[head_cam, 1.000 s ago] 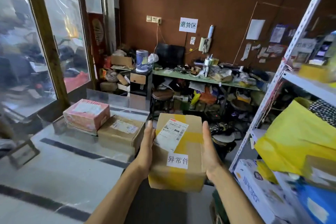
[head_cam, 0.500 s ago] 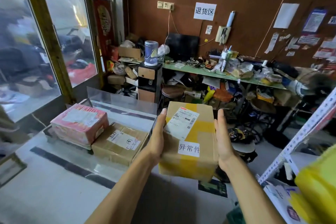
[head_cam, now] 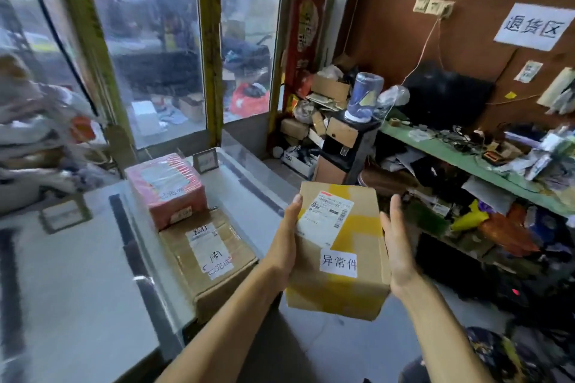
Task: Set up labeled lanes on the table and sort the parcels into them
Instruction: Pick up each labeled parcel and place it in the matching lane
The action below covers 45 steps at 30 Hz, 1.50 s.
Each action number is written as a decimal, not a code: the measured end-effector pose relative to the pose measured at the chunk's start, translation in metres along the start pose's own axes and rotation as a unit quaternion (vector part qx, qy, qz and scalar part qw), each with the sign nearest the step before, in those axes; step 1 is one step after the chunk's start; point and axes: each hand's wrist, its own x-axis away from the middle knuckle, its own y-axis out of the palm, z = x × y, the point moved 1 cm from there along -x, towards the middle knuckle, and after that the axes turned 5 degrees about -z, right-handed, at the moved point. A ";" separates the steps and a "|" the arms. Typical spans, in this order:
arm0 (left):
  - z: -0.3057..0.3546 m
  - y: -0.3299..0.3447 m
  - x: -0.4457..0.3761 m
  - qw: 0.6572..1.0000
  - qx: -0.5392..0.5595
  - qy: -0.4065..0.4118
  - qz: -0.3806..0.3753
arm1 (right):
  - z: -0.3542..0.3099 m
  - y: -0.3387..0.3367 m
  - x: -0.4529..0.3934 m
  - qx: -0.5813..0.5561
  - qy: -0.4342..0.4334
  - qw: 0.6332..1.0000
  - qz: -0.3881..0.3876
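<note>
I carry a cardboard parcel (head_cam: pixel 351 227) with yellow tape, a shipping label and a white handwritten sticker. It is squeezed between my left hand (head_cam: pixel 284 242) on its left side and my right hand (head_cam: pixel 399 249) on its right side, fingers straight. The parcel hangs in the air just right of the table (head_cam: pixel 77 274). On the table's right end lie a pink parcel (head_cam: pixel 166 188) and, nearer me and touching it, a brown cardboard parcel (head_cam: pixel 207 253), both with handwritten stickers. Black tape strips (head_cam: pixel 124 236) cross the tabletop.
Two small framed label stands (head_cam: pixel 205 160) (head_cam: pixel 65 214) sit on the table. A water dispenser (head_cam: pixel 364 96) and stacked boxes fill the corner. A cluttered green bench (head_cam: pixel 466 162) runs along the brown wall under a paper sign (head_cam: pixel 533 26). Windows lie beyond the table.
My view has swung left; the white shelf and yellow bags on the right have left the frame. The held parcel now sits closer to the two parcels on the table.
</note>
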 end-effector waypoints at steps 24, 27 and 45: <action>0.044 -0.113 -0.177 0.947 0.154 0.098 0.263 | 0.003 0.091 -0.313 0.062 0.084 0.935 -0.340; 0.059 -0.137 -0.195 0.939 0.151 0.104 0.292 | 0.016 0.110 -0.350 0.061 0.092 0.924 -0.366; 0.039 -0.220 -0.313 0.900 0.115 0.065 0.416 | 0.082 0.161 -0.509 0.093 0.148 0.870 -0.461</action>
